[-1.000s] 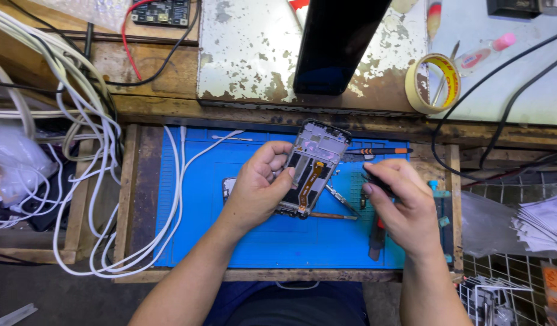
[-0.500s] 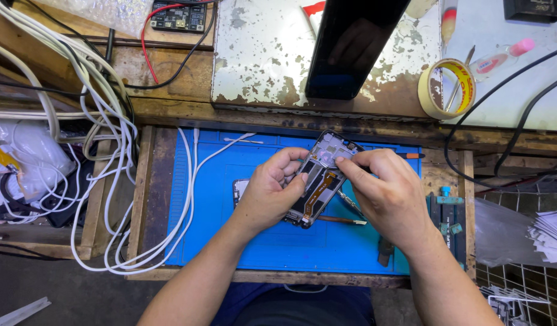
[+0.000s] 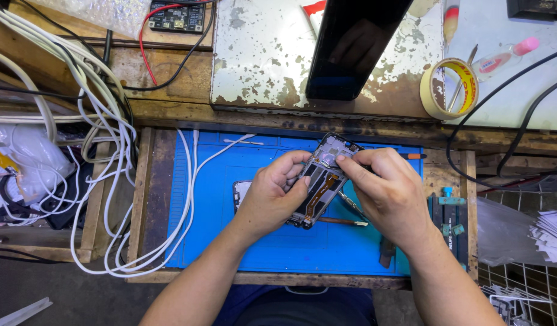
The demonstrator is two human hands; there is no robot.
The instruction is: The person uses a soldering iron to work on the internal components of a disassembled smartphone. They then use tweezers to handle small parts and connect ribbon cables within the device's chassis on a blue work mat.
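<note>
An opened phone frame [image 3: 322,181] with an orange flex cable inside is held tilted above the blue work mat [image 3: 242,241]. My left hand [image 3: 272,196] grips its left side, thumb on the edge. My right hand [image 3: 390,196] has its fingertips pinched at the upper right part of the frame; whether it holds a small tool there is hidden by the fingers. A small flat part [image 3: 240,193] lies on the mat just left of my left hand. Tweezers [image 3: 349,221] lie on the mat under the phone.
White cables [image 3: 109,181] loop over the left side of the wooden tray. A dark phone screen [image 3: 354,48] leans on the rusty metal plate behind. A tape roll [image 3: 448,89] sits at the right, with black cables [image 3: 508,139] nearby. A green circuit board [image 3: 177,15] lies at the top.
My right hand has come from the mat at the right up onto the phone frame's top. The phone is now held a little lower and steadier in my left hand.
</note>
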